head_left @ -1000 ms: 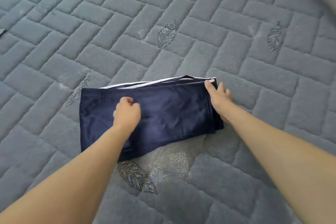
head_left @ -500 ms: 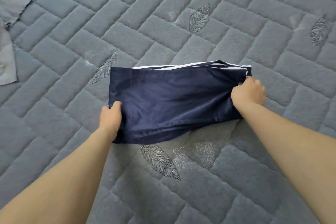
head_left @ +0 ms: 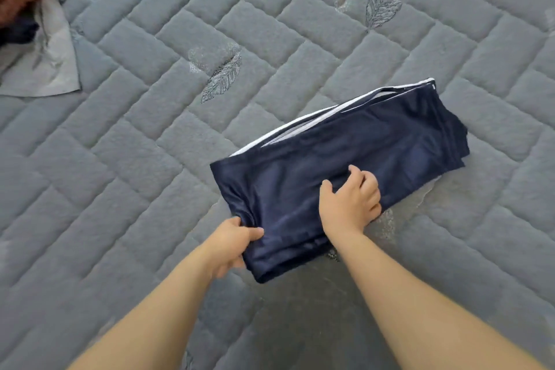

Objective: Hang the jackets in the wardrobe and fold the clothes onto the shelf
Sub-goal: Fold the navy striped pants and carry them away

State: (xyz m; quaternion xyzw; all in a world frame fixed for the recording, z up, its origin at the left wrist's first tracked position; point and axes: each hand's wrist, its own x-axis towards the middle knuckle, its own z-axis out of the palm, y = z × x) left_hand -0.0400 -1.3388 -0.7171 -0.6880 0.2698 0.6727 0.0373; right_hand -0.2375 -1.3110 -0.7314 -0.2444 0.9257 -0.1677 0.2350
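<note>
1. Crumpled grey garment [head_left: 45, 48]: lying at the far left, apparently awaiting folding.
2. Left hand [head_left: 231, 245]: pinching the near-left corner of the folded navy satin shorts with white piping [head_left: 345, 165], probably anchoring them.
3. Right hand [head_left: 350, 201]: fingers curling onto the fabric, bunching it.
4. Quilted grey leaf-stitched bed cover [head_left: 270, 24]: carrying everything.

I have one view only, from the camera on the wearer's head, tilted steeply down and forward onto the quilted grey mattress [head_left: 150, 174]. It sits close: both forearms enter from the near edge, and the folded navy garment [head_left: 345, 159] lies right of centre. The wide lens (lines bend at the edges) catches grey cloth [head_left: 45, 63] far left.
</note>
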